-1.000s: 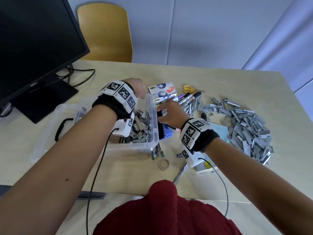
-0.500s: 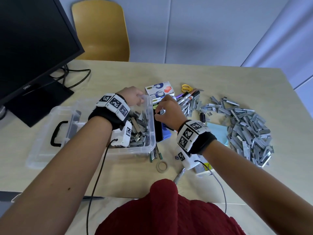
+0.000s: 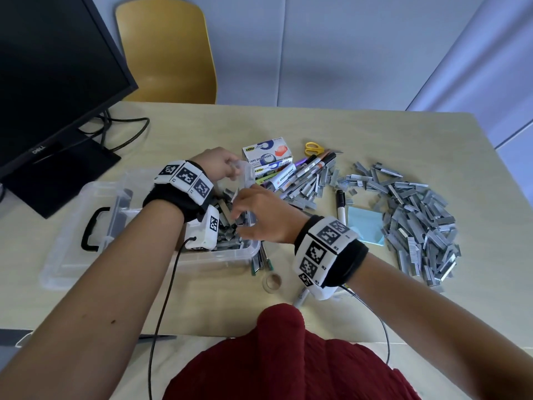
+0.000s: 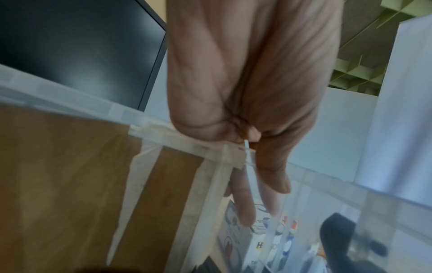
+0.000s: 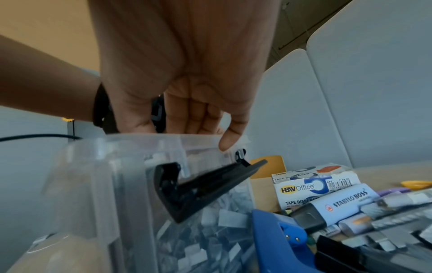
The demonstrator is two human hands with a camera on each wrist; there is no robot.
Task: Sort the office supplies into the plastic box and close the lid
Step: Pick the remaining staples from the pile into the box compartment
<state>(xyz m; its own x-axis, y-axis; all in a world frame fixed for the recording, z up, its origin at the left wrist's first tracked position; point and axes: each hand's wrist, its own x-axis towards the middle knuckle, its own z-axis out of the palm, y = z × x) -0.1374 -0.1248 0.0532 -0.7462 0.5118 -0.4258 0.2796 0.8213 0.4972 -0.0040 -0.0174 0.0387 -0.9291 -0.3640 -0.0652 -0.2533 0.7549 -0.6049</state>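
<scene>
The clear plastic box (image 3: 219,256) sits left of centre, holding several grey staple strips, with its lid (image 3: 66,226) lying open to the left. My left hand (image 3: 232,168) pinches the box's far right corner; in the left wrist view the rim (image 4: 163,133) runs between thumb and fingers of the left hand (image 4: 252,147). My right hand (image 3: 242,220) curls over the box's right wall. In the right wrist view the fingers of that hand (image 5: 210,129) reach inside and its thumb lies on the rim, above a black latch (image 5: 198,186).
Right of the box lie a tape dispenser carton (image 3: 266,153), markers (image 3: 302,168), yellow scissors (image 3: 314,148), a blue sticky pad (image 3: 366,226), a large staple pile (image 3: 418,220) and a tape roll (image 3: 272,281). A monitor (image 3: 52,82) stands at the left, a yellow chair (image 3: 167,50) behind.
My right hand left the items beside the box and moved left onto its right wall. My left hand stayed at the far right corner.
</scene>
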